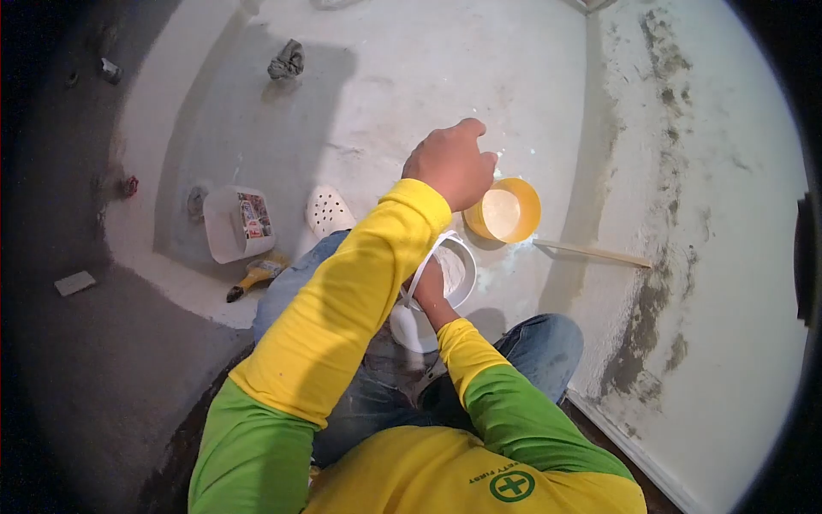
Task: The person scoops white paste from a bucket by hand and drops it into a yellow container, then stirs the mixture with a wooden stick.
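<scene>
My left hand point(452, 164) reaches forward beside the yellow tub point(532, 206), with its thumb and index finger apart and nothing visible between them. The tub holds a pale off-white material. My right hand point(431, 285) is at the white bucket point(469, 283) between my legs, overlapping its opening. The right fingers are hidden, so their grip cannot be made out. White powdery material point(451, 268) shows inside the bucket, and its white handle point(419, 278) stands up across the near left side.
A wooden stick point(591, 252) lies right of the tub. To the left are a white labelled container point(229, 224), a paintbrush point(257, 276) and a white clog point(328, 212). A crumpled grey cloth point(287, 60) lies farther off. A stained wall point(728, 188) rises at right.
</scene>
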Motion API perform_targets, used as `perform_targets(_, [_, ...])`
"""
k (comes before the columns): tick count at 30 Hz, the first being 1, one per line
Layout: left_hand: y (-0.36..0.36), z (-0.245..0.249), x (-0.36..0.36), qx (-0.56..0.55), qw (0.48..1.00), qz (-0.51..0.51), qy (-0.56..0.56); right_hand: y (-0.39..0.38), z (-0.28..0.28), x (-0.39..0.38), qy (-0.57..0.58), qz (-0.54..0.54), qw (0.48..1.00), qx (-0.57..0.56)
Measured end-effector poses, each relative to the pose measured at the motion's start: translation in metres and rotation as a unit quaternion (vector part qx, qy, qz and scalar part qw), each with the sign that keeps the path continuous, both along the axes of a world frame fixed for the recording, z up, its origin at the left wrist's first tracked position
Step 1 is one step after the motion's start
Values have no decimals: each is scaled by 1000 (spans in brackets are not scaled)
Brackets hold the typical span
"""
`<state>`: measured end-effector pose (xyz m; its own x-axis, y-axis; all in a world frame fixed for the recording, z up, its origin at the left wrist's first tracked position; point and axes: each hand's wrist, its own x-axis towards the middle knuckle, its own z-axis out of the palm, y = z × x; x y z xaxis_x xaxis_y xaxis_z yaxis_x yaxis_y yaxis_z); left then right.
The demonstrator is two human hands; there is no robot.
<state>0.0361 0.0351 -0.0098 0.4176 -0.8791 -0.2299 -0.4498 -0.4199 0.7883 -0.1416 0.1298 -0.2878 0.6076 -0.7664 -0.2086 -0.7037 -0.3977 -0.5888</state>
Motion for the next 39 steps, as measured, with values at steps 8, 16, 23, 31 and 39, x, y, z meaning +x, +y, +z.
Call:
perform_targets(8, [37,-77,-30,189,970,-146,-35,-3,23,2,-34,39,998,17])
perform_targets(16, [67,-135,-46,311,918,-239,-60,-3,6,-11,9,70,997,43])
perform_targets(23, [61,-148,-50,329,901,-276,-64,-18,34,-9,224,133,948,183])
perform_targets(31, [70,-157,-60,336,929,-141,-70,-12,-38,-18,48,3,998,46])
perform_targets(39, [78,-249,-51,328,926,-134,132,-26,-12,-12,-14,-29,999,30])
